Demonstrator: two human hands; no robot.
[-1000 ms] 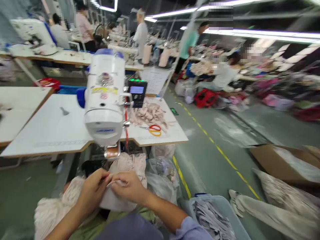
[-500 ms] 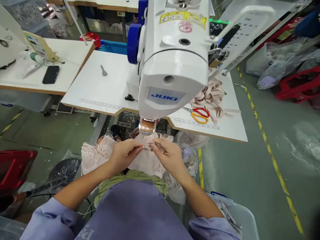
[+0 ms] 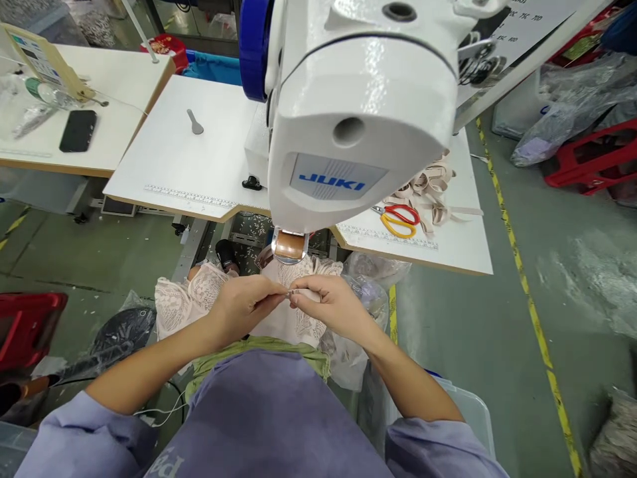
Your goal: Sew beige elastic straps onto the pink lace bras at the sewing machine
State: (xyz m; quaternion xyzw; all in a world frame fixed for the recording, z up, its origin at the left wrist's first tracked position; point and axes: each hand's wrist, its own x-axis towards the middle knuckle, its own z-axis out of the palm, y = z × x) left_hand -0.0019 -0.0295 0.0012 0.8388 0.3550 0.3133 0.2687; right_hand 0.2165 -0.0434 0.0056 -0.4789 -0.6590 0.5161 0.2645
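Note:
My left hand [image 3: 242, 307] and my right hand [image 3: 332, 307] meet fingertip to fingertip in front of me, both pinching the edge of a pale pink lace fabric piece [image 3: 199, 299] that drapes over my lap. Just beyond them hangs the head of a white JUKI sewing machine [image 3: 348, 113], its copper-coloured part [image 3: 289, 245] right above the fabric. What exactly sits between the fingertips is too small to make out beyond the fabric edge.
The white work table [image 3: 189, 172] carries red-and-yellow scissors [image 3: 398, 219] and a pile of beige straps [image 3: 432, 189]. A black phone [image 3: 77, 130] lies on the left table. Red crates [image 3: 27, 325] stand left and far right; a clear bin [image 3: 472, 418] sits by my right elbow.
The view has tilted down from the room onto the machine and my lap. My hands have stayed together on the fabric, the right fingers closing tighter toward the left.

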